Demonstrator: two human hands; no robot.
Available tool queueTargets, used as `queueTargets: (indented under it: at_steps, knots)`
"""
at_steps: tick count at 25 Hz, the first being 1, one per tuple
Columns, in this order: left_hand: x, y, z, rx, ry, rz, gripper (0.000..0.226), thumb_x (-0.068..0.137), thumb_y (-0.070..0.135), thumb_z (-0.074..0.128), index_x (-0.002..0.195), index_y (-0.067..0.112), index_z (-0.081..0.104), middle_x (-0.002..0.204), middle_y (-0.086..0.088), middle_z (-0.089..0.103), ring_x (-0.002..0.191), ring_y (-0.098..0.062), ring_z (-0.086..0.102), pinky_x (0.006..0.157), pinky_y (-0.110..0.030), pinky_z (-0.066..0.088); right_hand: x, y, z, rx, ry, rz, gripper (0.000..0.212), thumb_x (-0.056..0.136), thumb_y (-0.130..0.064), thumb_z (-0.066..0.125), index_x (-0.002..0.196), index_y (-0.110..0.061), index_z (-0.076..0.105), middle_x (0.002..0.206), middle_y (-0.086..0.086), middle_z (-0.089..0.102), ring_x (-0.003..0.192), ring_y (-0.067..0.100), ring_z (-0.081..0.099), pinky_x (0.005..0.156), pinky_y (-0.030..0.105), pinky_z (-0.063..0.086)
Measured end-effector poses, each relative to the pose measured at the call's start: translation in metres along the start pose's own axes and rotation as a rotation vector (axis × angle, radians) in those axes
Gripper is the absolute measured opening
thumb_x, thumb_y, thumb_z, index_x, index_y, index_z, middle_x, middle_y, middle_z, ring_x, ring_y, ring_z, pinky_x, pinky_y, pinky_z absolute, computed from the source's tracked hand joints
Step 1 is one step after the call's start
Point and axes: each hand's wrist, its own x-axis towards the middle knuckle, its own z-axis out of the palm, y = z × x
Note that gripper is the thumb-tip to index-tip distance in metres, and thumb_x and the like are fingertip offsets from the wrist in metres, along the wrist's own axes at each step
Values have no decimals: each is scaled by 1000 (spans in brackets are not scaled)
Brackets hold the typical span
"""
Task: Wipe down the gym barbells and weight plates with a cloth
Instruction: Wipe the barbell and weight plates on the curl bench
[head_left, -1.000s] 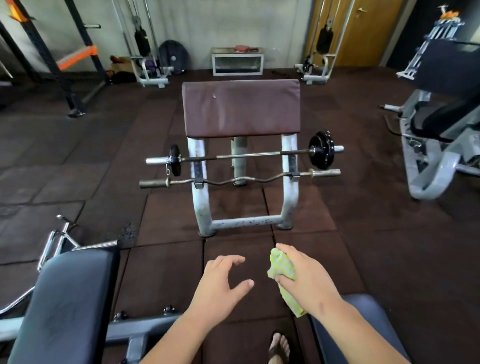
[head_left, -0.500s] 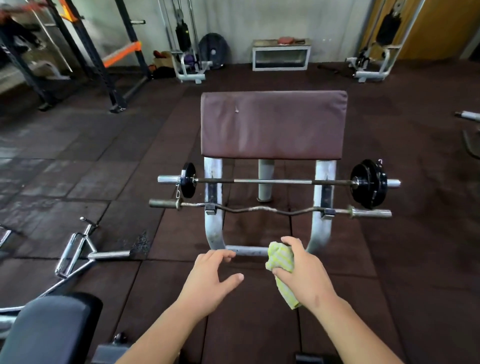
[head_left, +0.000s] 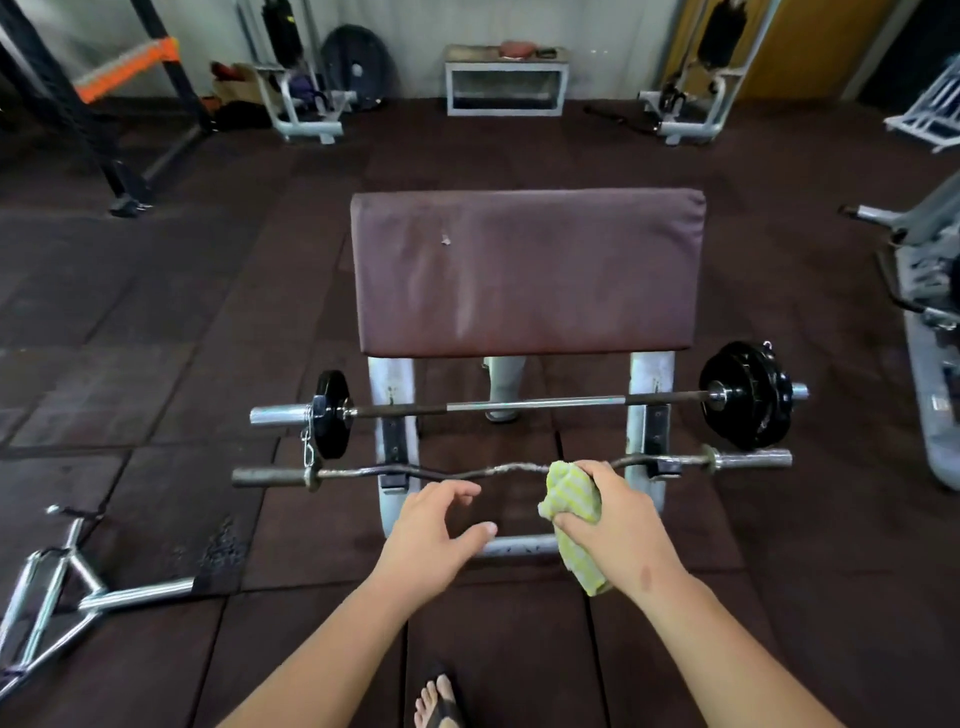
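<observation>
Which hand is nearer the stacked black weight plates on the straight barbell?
Right. The right hand, holding the cloth, is below-left of the plates; the left hand is farther left.

Straight barbell (head_left: 535, 404) racked behind curl bar (head_left: 441, 472) (pad (head_left: 524, 270) above both).

The right hand (head_left: 618, 525) is gripping a yellow-green cloth (head_left: 569, 499) and pressing it against the curl bar (head_left: 467, 473), which is lying across the lower hooks of the preacher bench (head_left: 524, 270). The left hand (head_left: 431, 530) is hovering with fingers spread, just below the bar. A straight barbell (head_left: 535, 405) is resting above, carrying a small plate (head_left: 332, 415) and a larger plate stack (head_left: 748, 397)
</observation>
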Motion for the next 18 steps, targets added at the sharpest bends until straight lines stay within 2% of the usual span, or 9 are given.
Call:
queueTargets:
  at_steps: [5, 9, 14, 18]
  knots:
    - [79, -9, -21, 3, -27, 29, 42, 78, 48, 71, 118, 40, 59, 110, 21, 60, 114, 0, 49, 100, -26, 41, 66, -23, 0, 2, 23, -20, 49, 81, -19, 72, 125, -34, 58, 112, -17, 63, 102, 8, 61, 88, 19, 40]
    - [135, -25, -14, 13, -36, 17, 43, 80, 45, 72, 120, 38, 59, 111, 21, 59, 113, -1, 46, 98, -23, 39, 129, -18, 11, -42, 12, -58, 52, 79, -19, 71, 129, -30, 59, 118, -10, 65, 109, 12, 61, 92, 20, 40]
    - [194, -76, 36, 26, 0, 32, 44, 78, 50, 69, 119, 40, 57, 111, 24, 59, 117, -5, 48, 99, -26, 39, 217, 28, 53, -133, 31, -171, 62, 83, -18, 74, 143, -20, 55, 132, 0, 61, 122, 20, 58, 94, 14, 32]
    - [242, -143, 92, 23, 51, 42, 47, 75, 58, 62, 118, 42, 54, 114, 28, 56, 119, -4, 47, 104, -33, 41, 286, 92, 93, -233, 153, -351, 67, 88, -11, 74, 150, -10, 49, 140, 7, 55, 124, 27, 58, 103, 24, 38]
